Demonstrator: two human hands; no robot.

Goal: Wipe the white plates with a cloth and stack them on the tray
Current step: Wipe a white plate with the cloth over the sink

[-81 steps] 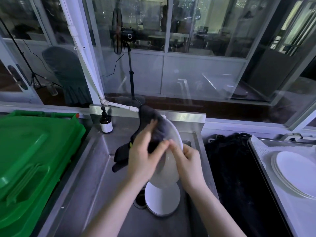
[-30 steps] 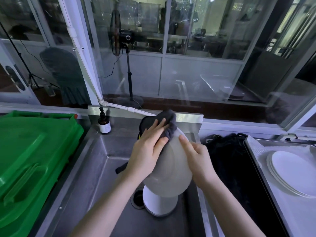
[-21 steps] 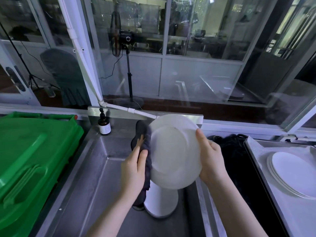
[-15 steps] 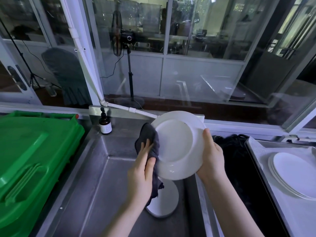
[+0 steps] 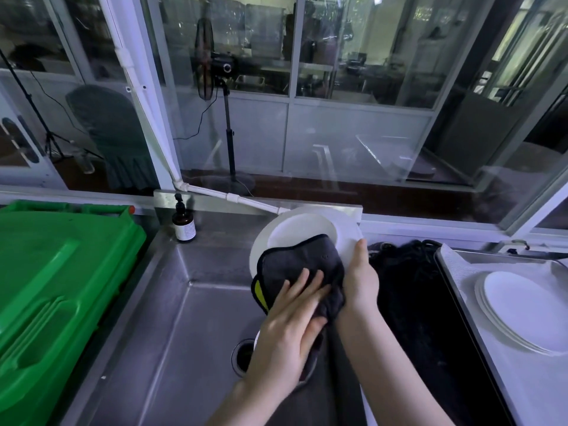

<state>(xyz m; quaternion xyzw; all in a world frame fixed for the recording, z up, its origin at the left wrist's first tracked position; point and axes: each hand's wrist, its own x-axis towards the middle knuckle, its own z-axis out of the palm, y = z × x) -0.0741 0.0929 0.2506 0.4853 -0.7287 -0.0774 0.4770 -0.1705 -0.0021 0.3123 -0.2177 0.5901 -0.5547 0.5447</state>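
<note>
- One plate [image 5: 302, 224] is held up, tilted, at the centre of the frame, above the sink [image 5: 184, 302].
- A second plate lies in the sink below the hands; only a sliver of its edge [image 5: 255, 339] shows beside the drain [image 5: 242, 355].
- A stack of plates [image 5: 522, 309] rests on the tray [image 5: 461, 262] at the right edge; several rims show, but the exact number cannot be told.
- One dark cloth [image 5: 295, 262], with a yellow patch at its lower left, covers the lower half of the held plate.
- Left hand [image 5: 289, 327]: fingers [image 5: 302, 287] spread a little and laid flat on the cloth, pressing it against the plate's face.
- Right hand [image 5: 359, 278]: it grips the plate's right rim, thumb lying along the edge; the other fingers are hidden behind the plate.
- One green bin [image 5: 52, 290] fills the left of the frame.
- One brown pump bottle [image 5: 183, 224] stands at the sink's upper left corner.
- One dark heap [image 5: 408, 287] lies between sink and tray.
</note>
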